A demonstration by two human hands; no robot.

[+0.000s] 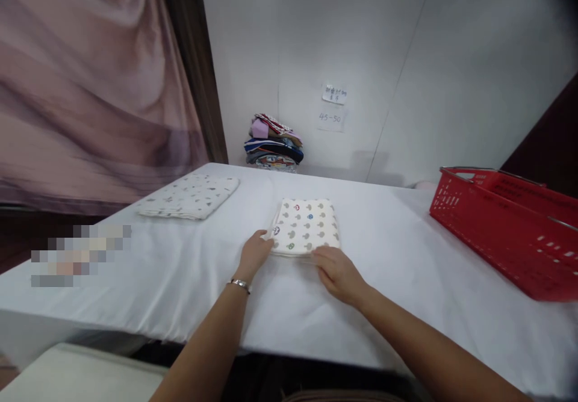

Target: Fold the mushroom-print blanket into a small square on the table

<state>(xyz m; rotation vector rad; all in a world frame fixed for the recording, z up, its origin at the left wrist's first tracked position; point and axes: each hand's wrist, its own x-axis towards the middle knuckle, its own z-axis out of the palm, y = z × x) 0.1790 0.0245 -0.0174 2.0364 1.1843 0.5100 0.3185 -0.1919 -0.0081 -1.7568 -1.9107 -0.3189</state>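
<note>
A small folded white cloth (306, 226) with grey mushroom-like prints and a few red, blue, purple and green ones lies flat in the middle of the table. My left hand (255, 254) pinches its near left corner; a silver bracelet circles that wrist. At the near right corner, my right hand (341, 274) has its fingers closed on the front edge. The fingertips are partly hidden by the cloth and the hands. Farther left lies a larger folded white cloth (192, 196) with small dark prints, touched by neither hand.
A white-covered table (379, 233) stretches out before me. On its right stands a red plastic basket (506, 227). A stack of folded fabrics (274, 143) rises by the back wall, near paper labels (332, 108). A pink curtain (90, 83) hangs left. The left table edge holds a blurred-out item (81, 256).
</note>
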